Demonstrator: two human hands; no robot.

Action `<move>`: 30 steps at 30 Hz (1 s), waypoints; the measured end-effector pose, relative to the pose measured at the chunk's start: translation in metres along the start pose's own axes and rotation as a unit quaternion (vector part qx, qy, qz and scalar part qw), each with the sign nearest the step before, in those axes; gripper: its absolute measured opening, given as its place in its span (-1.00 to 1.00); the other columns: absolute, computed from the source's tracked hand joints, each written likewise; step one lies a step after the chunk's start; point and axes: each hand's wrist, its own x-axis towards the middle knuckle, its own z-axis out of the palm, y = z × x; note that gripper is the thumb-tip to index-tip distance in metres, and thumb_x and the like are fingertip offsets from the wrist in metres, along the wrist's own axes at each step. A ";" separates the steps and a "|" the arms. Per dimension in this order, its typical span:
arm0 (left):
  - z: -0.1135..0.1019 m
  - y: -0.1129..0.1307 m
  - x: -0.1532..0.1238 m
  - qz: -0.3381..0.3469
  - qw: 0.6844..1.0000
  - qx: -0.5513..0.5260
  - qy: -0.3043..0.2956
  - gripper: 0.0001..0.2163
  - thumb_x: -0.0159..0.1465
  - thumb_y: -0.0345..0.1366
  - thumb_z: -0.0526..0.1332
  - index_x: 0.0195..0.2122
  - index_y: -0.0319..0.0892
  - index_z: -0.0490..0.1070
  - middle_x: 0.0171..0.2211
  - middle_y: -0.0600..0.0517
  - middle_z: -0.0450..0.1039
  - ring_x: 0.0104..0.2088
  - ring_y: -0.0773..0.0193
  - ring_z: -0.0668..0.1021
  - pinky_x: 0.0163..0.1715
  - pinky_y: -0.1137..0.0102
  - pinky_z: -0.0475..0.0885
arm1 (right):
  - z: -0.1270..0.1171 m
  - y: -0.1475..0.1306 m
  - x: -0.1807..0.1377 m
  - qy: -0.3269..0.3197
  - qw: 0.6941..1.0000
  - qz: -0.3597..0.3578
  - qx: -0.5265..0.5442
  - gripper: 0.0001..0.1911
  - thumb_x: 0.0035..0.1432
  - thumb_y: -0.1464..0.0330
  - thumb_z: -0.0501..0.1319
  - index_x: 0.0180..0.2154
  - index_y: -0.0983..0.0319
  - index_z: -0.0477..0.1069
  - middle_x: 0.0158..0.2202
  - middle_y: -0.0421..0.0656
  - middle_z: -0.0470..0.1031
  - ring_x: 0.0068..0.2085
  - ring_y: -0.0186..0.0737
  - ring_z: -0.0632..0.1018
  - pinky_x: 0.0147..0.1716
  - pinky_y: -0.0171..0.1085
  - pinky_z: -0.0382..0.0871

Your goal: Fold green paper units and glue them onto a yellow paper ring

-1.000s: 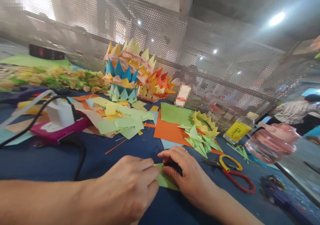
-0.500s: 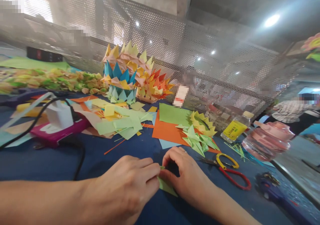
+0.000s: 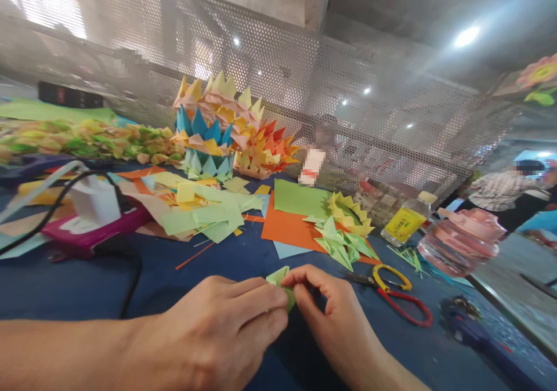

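Left grip (image 3: 226, 324), right grip (image 3: 337, 310), green paper (image 3: 277, 275) between

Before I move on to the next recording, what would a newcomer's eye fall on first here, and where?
Probably the cluster of spiky folded-paper pieces, bright blue, orange and yellow, at the back of the dark blue table. Next, the left hand and right hand meet over light green paper at lower centre. The scissors, one handle yellow and one red, stand out to their right.
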 end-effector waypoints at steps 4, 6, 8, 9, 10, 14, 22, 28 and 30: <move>0.006 0.001 -0.002 -0.036 0.999 0.014 -0.014 -0.71 0.47 -0.31 -0.06 -0.24 -0.23 0.43 -0.27 -0.03 0.52 -0.35 0.24 0.55 -0.41 0.39 0.46 | -0.001 0.001 -0.002 -0.023 0.999 0.025 0.037 -0.77 0.25 0.34 0.07 -0.22 0.18 0.50 -0.31 -0.22 0.59 -0.23 -0.22 0.58 -0.19 -0.29 0.39; 0.008 -0.001 -0.005 -0.030 0.997 0.026 -0.064 -0.79 0.44 -0.29 0.01 -0.21 -0.22 0.42 -0.21 -0.04 0.52 -0.30 0.21 0.56 -0.39 0.38 0.48 | -0.002 0.000 -0.005 -0.036 0.998 0.023 0.051 -0.75 0.26 0.33 0.06 -0.19 0.18 0.51 -0.32 -0.20 0.59 -0.22 -0.21 0.58 -0.18 -0.28 0.41; 0.007 -0.004 -0.007 -0.032 0.993 0.057 -0.093 -0.87 0.35 -0.45 0.07 -0.16 -0.22 0.40 -0.14 -0.05 0.51 -0.22 0.19 0.56 -0.31 0.39 0.49 | -0.002 0.000 -0.007 -0.039 0.998 -0.002 0.049 -0.74 0.24 0.37 0.05 -0.18 0.18 0.51 -0.29 -0.19 0.59 -0.21 -0.21 0.58 -0.17 -0.27 0.41; 0.006 -0.005 -0.008 -0.032 0.992 0.068 -0.102 -0.81 0.29 -0.53 0.07 -0.13 -0.23 0.38 -0.11 -0.05 0.49 -0.19 0.19 0.55 -0.26 0.40 0.49 | -0.003 0.000 -0.009 -0.038 0.998 -0.020 0.039 -0.74 0.23 0.40 0.05 -0.17 0.18 0.51 -0.28 -0.20 0.58 -0.22 -0.22 0.58 -0.17 -0.27 0.41; 0.005 -0.007 -0.008 -0.029 0.991 0.071 -0.112 -0.72 0.22 -0.61 0.05 -0.10 -0.24 0.36 -0.09 -0.05 0.48 -0.17 0.20 0.53 -0.22 0.41 0.48 | -0.003 0.001 -0.010 -0.037 0.998 -0.038 0.024 -0.73 0.20 0.44 0.06 -0.18 0.17 0.50 -0.29 -0.20 0.58 -0.24 -0.23 0.57 -0.19 -0.26 0.41; 0.003 -0.013 -0.007 -0.011 0.987 0.024 -0.159 -0.57 0.06 -0.68 -0.01 -0.08 -0.22 0.33 -0.08 -0.02 0.44 -0.14 0.23 0.50 -0.18 0.48 0.47 | -0.003 0.008 -0.014 0.005 0.993 -0.094 -0.067 -0.75 0.13 0.51 0.11 -0.19 0.17 0.46 -0.34 -0.20 0.53 -0.29 -0.19 0.52 -0.23 -0.18 0.39; 0.014 -0.019 -0.010 -0.093 0.981 -0.097 -0.138 -0.55 0.12 -0.71 -0.12 -0.09 -0.15 0.27 -0.13 0.01 0.37 -0.21 0.29 0.48 -0.20 0.47 0.45 | -0.008 0.021 -0.006 0.037 0.964 -0.194 -0.177 -0.83 0.11 0.50 0.31 -0.23 0.18 0.46 -0.29 -0.16 0.49 -0.23 -0.14 0.45 -0.21 -0.14 0.34; 0.001 -0.014 0.001 -0.053 0.996 -0.035 -0.066 -0.50 -0.06 -0.71 -0.16 -0.15 -0.15 0.22 -0.34 0.06 0.38 -0.41 0.31 0.48 -0.44 0.50 0.39 | -0.011 0.020 -0.006 0.037 0.938 -0.270 -0.212 -0.85 0.27 0.44 0.20 -0.38 0.21 0.45 -0.38 -0.17 0.47 -0.30 -0.23 0.43 -0.27 -0.23 0.29; 0.003 -0.016 0.001 -0.059 0.994 -0.040 -0.077 -0.48 -0.02 -0.72 -0.16 -0.11 -0.14 0.24 -0.32 0.06 0.37 -0.40 0.31 0.48 -0.44 0.50 0.38 | -0.010 0.019 -0.007 0.044 0.926 -0.294 -0.234 -0.79 0.30 0.45 0.14 -0.41 0.23 0.43 -0.39 -0.16 0.47 -0.32 -0.24 0.42 -0.28 -0.23 0.29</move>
